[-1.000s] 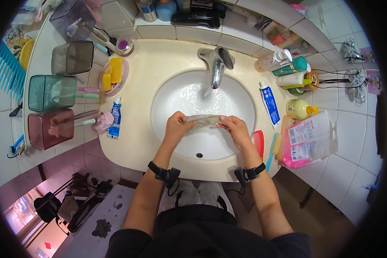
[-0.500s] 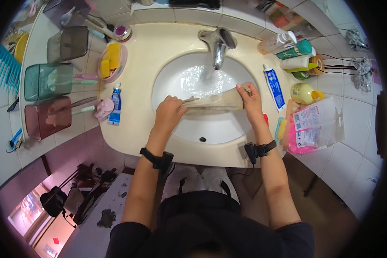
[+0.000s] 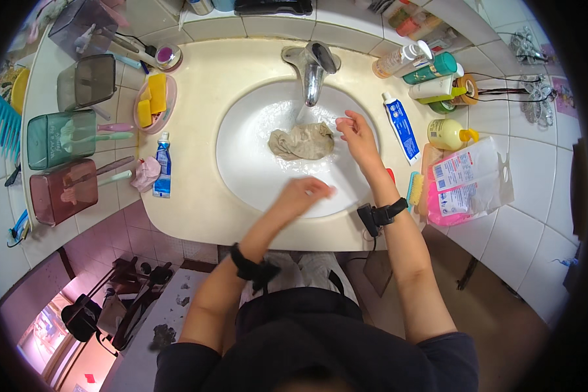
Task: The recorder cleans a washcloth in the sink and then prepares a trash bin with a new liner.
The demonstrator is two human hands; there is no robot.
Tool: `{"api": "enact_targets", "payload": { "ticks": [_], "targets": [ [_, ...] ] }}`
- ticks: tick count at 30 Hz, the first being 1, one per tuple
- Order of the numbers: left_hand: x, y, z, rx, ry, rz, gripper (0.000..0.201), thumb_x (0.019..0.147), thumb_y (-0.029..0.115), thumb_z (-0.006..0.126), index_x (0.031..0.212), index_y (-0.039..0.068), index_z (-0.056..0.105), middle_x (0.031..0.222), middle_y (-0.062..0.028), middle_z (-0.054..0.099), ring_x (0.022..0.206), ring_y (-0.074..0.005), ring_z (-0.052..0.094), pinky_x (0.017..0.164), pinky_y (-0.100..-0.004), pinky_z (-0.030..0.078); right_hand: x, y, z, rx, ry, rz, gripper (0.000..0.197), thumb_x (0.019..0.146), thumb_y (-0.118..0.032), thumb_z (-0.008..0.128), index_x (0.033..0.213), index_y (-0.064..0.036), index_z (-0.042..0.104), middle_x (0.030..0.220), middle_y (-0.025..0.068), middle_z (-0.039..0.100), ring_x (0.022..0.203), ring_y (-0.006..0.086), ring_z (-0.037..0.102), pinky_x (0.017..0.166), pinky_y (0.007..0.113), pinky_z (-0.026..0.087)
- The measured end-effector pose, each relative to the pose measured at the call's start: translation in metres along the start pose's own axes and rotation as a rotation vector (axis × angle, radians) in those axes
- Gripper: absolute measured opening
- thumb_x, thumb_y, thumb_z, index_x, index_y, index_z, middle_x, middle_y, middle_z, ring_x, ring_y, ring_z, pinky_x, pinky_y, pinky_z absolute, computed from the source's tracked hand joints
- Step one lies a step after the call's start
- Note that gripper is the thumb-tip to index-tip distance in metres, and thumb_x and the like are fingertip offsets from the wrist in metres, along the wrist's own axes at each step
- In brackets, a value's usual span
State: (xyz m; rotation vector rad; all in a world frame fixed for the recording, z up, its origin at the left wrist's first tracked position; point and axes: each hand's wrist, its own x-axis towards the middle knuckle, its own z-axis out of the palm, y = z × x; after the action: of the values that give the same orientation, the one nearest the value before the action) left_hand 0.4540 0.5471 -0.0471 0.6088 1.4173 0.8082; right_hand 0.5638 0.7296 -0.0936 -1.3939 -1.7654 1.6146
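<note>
cloth (image 3: 302,142) shifts from both hands into basin (image 3: 242,173)

left hand (image 3: 300,196) blurred, loosely curled, empty; cloth lies ahead of it. right hand (image 3: 359,138) nearer, fingers parted, empty, just off cloth's right end. cloth bunched, long axis left to right. tap (image 3: 312,75) beyond, running.

The cloth (image 3: 304,142) looks matt, soft and wrinkled. The basin (image 3: 242,173) is smooth, glossy and ceramic-looking; the tap (image 3: 313,90) is shiny, polished metal. The bench (image 3: 186,219) looks smooth, faintly shiny. The reddish cup (image 3: 47,196) is translucent plastic, the pouch (image 3: 460,173) glossy plastic film, the wall tiles (image 3: 534,163) smooth and glazed.
</note>
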Motion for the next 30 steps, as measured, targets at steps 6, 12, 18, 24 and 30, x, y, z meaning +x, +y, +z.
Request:
{"api": "enact_targets", "payload": {
  "ticks": [6, 12, 18, 24, 30],
  "targets": [
    [-0.022, -0.007, 0.084, -0.749, -0.433, -0.229, 0.038, 0.091, 0.030, 0.062, 0.118, 0.004, 0.059, 0.115, -0.0036, 0.061, 0.109, -0.0097, 0.052, 0.094, -0.0293, 0.039, 0.014, -0.020, -0.001, 0.218, 0.011, 0.154, 0.040, 0.093, -0.023, 0.055, 0.123, 0.0019, 0.048, 0.106, 0.0116, 0.061, 0.089, 0.0193, 0.063, 0.079, 0.028, 0.049],
    [-0.012, -0.022, 0.109, -0.973, -0.348, -0.136, 0.042, 0.094, 0.029, 0.057, 0.127, 0.003, 0.050, 0.122, -0.0040, 0.057, 0.114, -0.0137, 0.050, 0.099, -0.0323, 0.036, 0.015, -0.022, 0.002, 0.620, 0.062, 0.355, 0.032, 0.093, -0.019, 0.052, 0.116, 0.0034, 0.048, 0.104, 0.0135, 0.061, 0.093, 0.0206, 0.061, 0.074, 0.027, 0.049],
    [-0.019, -0.015, 0.115, -1.186, -0.309, -0.138, 0.042, 0.096, 0.030, 0.052, 0.124, -0.001, 0.052, 0.125, -0.0064, 0.056, 0.117, -0.0146, 0.049, 0.101, -0.0322, 0.034, 0.028, -0.029, 0.000, 0.637, 0.149, 0.324, 0.025, 0.092, -0.019, 0.052, 0.105, 0.0021, 0.052, 0.090, 0.0141, 0.061, 0.082, 0.0238, 0.061, 0.068, 0.035, 0.049],
    [-0.031, -0.003, 0.109, -1.015, -0.276, -0.126, 0.036, 0.097, 0.032, 0.051, 0.115, 0.001, 0.057, 0.110, -0.0032, 0.060, 0.102, -0.0127, 0.053, 0.096, -0.0333, 0.036, 0.027, -0.024, 0.002, -0.217, 0.172, -0.230, 0.018, 0.090, -0.020, 0.053, 0.090, -0.0029, 0.058, 0.072, 0.0139, 0.061, 0.062, 0.0295, 0.060, 0.060, 0.043, 0.048],
    [-0.040, 0.000, 0.126, -0.988, -0.251, -0.208, 0.034, 0.092, 0.041, 0.057, 0.103, 0.010, 0.065, 0.099, -0.0009, 0.065, 0.099, -0.0090, 0.054, 0.089, -0.0261, 0.033, 0.013, -0.015, 0.009, -0.951, 0.015, -0.514, 0.018, 0.087, -0.023, 0.055, 0.084, -0.0060, 0.060, 0.068, 0.0135, 0.063, 0.061, 0.0342, 0.062, 0.059, 0.045, 0.049]
  ]
}}
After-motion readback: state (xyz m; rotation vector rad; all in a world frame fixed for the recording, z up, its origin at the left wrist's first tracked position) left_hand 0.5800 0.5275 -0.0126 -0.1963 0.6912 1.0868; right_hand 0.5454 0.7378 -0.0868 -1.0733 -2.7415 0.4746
